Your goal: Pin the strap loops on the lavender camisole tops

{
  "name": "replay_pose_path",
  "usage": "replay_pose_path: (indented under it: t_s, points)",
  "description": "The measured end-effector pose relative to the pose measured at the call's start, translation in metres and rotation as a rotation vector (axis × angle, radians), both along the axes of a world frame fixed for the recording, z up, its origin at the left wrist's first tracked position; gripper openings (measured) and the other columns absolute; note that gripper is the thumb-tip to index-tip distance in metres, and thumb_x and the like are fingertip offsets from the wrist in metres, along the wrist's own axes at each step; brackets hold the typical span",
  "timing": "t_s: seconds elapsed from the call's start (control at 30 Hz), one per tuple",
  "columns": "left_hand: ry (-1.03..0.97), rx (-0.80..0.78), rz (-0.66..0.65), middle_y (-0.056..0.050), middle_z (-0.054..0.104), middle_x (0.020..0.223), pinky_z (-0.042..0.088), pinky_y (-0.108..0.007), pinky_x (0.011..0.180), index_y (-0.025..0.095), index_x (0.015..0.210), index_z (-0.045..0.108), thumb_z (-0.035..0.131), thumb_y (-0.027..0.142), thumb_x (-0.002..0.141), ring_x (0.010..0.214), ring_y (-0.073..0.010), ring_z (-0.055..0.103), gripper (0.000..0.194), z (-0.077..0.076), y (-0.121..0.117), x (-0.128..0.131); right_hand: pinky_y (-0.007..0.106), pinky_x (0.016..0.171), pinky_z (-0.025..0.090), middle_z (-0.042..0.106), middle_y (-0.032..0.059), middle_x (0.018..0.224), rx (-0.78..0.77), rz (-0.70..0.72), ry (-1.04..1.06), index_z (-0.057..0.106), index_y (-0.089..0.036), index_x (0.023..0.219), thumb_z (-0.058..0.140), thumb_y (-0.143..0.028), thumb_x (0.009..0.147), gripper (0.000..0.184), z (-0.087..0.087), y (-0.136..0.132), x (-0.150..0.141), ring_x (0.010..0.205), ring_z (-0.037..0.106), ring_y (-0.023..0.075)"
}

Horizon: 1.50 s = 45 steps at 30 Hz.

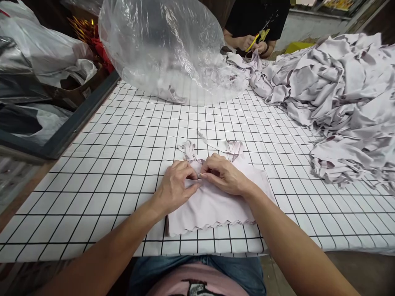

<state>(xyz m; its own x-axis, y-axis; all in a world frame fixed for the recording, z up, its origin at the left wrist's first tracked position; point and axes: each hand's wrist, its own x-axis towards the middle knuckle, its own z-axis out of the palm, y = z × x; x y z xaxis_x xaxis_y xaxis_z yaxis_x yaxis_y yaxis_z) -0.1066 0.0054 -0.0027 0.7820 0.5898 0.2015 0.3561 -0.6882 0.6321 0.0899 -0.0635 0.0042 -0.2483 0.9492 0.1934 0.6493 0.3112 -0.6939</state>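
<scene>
A pale pink strappy garment (212, 207) with a wavy hem lies flat on the table in front of me, its hem towards me. Its thin straps lie curled at the far end. My left hand (178, 183) pinches the fabric near the middle of the garment's upper part. Beside it, my right hand (222, 174) is closed, thumb against fingers, at a small pale tag (200, 176) between the two hands. The fingertips of both hands almost meet there.
The table wears a white checked cloth (123, 135). A large pile of pale garments (342, 90) covers the right side. A clear plastic bag (166, 45) stands at the back. Across the table a person (256, 24) holds yellow-handled scissors (252, 42). Bags and a box (74, 88) sit left.
</scene>
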Motion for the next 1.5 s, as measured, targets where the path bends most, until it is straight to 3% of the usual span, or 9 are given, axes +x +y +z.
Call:
replay_pose_path:
  t_s: [0.13, 0.37, 0.7, 1.23, 1.5]
  points:
    - [-0.010, -0.020, 0.025, -0.001, 0.061, 0.077, 0.043, -0.035, 0.074, 0.020, 0.079, 0.064, 0.067, 0.021, 0.080, 0.079, -0.0191, 0.052, 0.004, -0.001, -0.001, 0.002, 0.037, 0.085, 0.036, 0.062, 0.0039, 0.086, -0.009, 0.023, -0.013, 0.060, -0.020, 0.089, 0.051, -0.027, 0.095, 0.013, 0.001, -0.001, -0.001, 0.087, 0.047, 0.0188]
    - [0.008, -0.065, 0.074, 0.000, 0.060, 0.066, 0.043, -0.033, 0.071, 0.018, 0.063, 0.058, 0.064, 0.015, 0.076, 0.073, -0.0172, 0.053, 0.014, 0.001, -0.004, 0.005, 0.037, 0.084, 0.034, 0.062, 0.0035, 0.084, 0.000, 0.047, -0.022, 0.062, -0.020, 0.088, 0.051, -0.028, 0.095, 0.015, -0.002, 0.002, -0.004, 0.087, 0.047, 0.0188]
    - [0.015, -0.047, 0.049, 0.000, 0.062, 0.066, 0.044, -0.032, 0.068, 0.019, 0.063, 0.057, 0.063, 0.016, 0.074, 0.072, -0.0177, 0.054, 0.013, 0.001, -0.003, 0.006, 0.036, 0.080, 0.030, 0.060, 0.0030, 0.081, -0.007, 0.043, -0.154, 0.064, -0.021, 0.089, 0.051, -0.031, 0.096, 0.018, 0.007, 0.000, -0.003, 0.085, 0.044, 0.0189]
    - [0.049, -0.062, 0.055, 0.000, 0.061, 0.066, 0.043, -0.032, 0.068, 0.018, 0.063, 0.057, 0.063, 0.016, 0.074, 0.072, -0.0181, 0.053, 0.013, 0.003, -0.003, 0.007, 0.036, 0.080, 0.026, 0.060, 0.0028, 0.080, 0.002, 0.051, -0.204, 0.064, -0.020, 0.087, 0.051, -0.030, 0.096, 0.019, 0.008, 0.000, -0.006, 0.085, 0.044, 0.0189]
    - [0.077, -0.081, 0.044, 0.000, 0.065, 0.071, 0.043, -0.036, 0.077, 0.018, 0.068, 0.061, 0.063, 0.016, 0.076, 0.077, -0.0184, 0.055, 0.008, 0.004, -0.003, 0.007, 0.036, 0.079, 0.023, 0.060, 0.0026, 0.082, 0.036, 0.085, -0.396, 0.064, -0.019, 0.087, 0.048, -0.022, 0.097, 0.019, 0.017, -0.001, -0.006, 0.085, 0.042, 0.0183]
